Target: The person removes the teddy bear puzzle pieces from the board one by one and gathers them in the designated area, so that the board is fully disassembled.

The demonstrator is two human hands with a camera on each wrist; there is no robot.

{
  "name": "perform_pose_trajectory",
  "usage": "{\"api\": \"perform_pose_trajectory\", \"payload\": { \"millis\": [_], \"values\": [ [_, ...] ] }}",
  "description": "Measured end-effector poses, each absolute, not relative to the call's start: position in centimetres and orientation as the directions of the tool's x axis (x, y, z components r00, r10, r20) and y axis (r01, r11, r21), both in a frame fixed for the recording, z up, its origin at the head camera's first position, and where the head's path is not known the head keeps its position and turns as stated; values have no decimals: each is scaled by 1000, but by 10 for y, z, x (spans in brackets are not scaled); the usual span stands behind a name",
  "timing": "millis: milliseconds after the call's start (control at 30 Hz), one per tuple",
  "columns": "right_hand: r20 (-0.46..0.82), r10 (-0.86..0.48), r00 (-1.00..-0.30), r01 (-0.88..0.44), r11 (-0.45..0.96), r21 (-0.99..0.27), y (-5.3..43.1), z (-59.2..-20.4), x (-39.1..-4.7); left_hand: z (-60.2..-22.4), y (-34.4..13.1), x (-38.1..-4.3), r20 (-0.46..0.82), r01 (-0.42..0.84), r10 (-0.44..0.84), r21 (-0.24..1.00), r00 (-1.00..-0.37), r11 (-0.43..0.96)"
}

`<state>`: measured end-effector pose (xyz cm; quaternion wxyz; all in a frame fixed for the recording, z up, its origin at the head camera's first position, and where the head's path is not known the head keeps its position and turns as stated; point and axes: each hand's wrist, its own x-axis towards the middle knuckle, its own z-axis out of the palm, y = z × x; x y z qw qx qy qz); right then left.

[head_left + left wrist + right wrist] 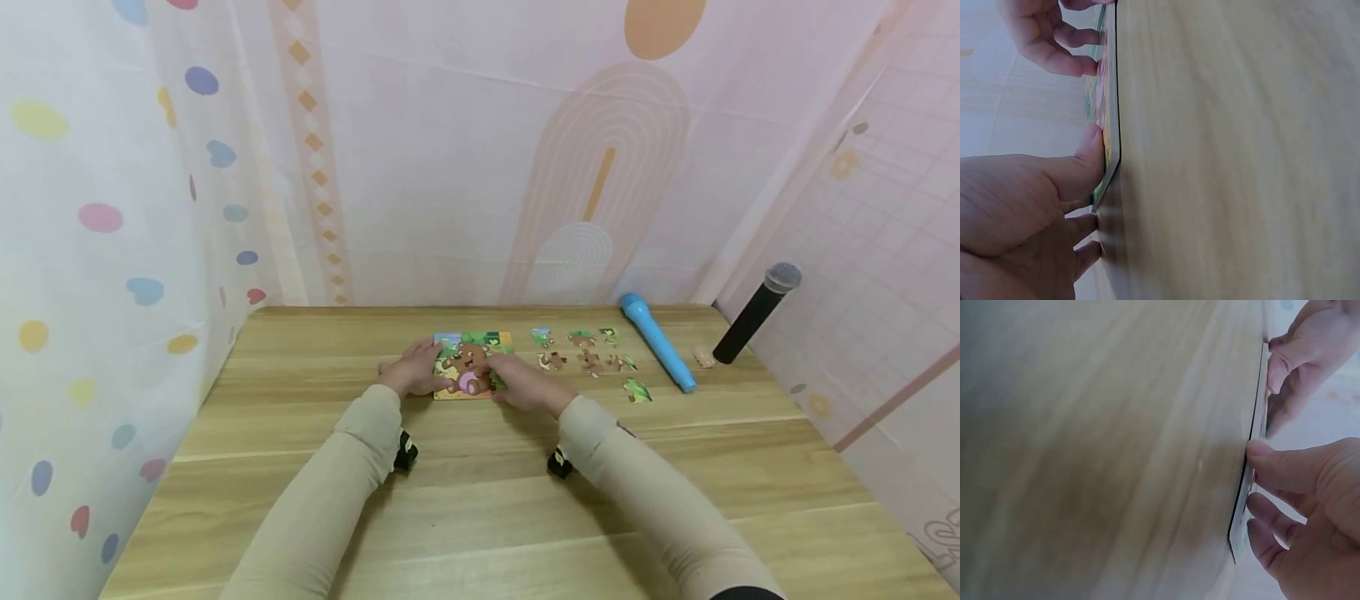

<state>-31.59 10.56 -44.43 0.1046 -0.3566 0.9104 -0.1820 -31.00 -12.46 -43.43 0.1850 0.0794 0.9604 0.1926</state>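
Observation:
A rectangular jigsaw puzzle board (471, 385) with a brown bear picture lies flat on the wooden table. My left hand (412, 369) grips its left side, the thumb (1092, 156) on the picture near the front corner and other fingertips beside the edge. At the right side, my right hand (528, 384) holds the board with bent fingers over it, its thumb (1272, 464) against the front edge. Part of the picture's right side is hidden beneath that hand. Several loose puzzle pieces (590, 361) lie to the right of the board, one green piece (637, 390) nearest me.
A blue microphone (660, 343) lies slanted beyond the loose pieces. Farther right, a black microphone (750, 321) with a silver head stands by a small pale object (704, 357), whose kind I cannot tell. Patterned curtains (427, 167) border the table's back and sides.

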Motion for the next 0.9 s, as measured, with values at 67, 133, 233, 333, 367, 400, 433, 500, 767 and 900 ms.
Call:
{"api": "perform_pose_trajectory", "payload": {
  "millis": [67, 133, 233, 333, 367, 400, 433, 500, 767, 900],
  "values": [
    [-66, -683, -727, -604, 683, -410, 105, -444, -317, -434, -124, -310, -326, 71, 214, 399, -921, 914],
    [-72, -677, -732, -598, 690, -408, 104, -444, -317, -434, -123, -311, -325, 66, 207, 395, -923, 916],
    [-75, -671, -737, -596, 699, -396, 101, -444, -317, -433, -120, -309, -324, 56, 194, 389, -926, 920],
    [-69, -674, -735, -602, 696, -391, 98, -442, -317, -433, -116, -307, -326, 45, 179, 381, -928, 924],
    [-68, -678, -732, -604, 693, -394, 97, -442, -318, -434, -115, -307, -327, 40, 174, 379, -929, 924],
    [-68, -679, -731, -605, 690, -398, 96, -442, -318, -435, -114, -308, -329, 34, 168, 378, -929, 925],
    [-66, -681, -730, -602, 685, -410, 95, -442, -319, -437, -113, -308, -334, 30, 164, 374, -928, 927],
    [-65, -681, -730, -593, 677, -437, 95, -442, -320, -441, -112, -312, -350, 17, 156, 368, -924, 930],
    [-45, -668, -743, -552, 649, -524, 93, -444, -325, -455, -112, -324, -370, 4, 152, 373, -916, 928],
    [-39, -661, -749, -547, 651, -527, 91, -442, -326, -457, -113, -326, -386, -3, 149, 364, -910, 931]
  ]
}}
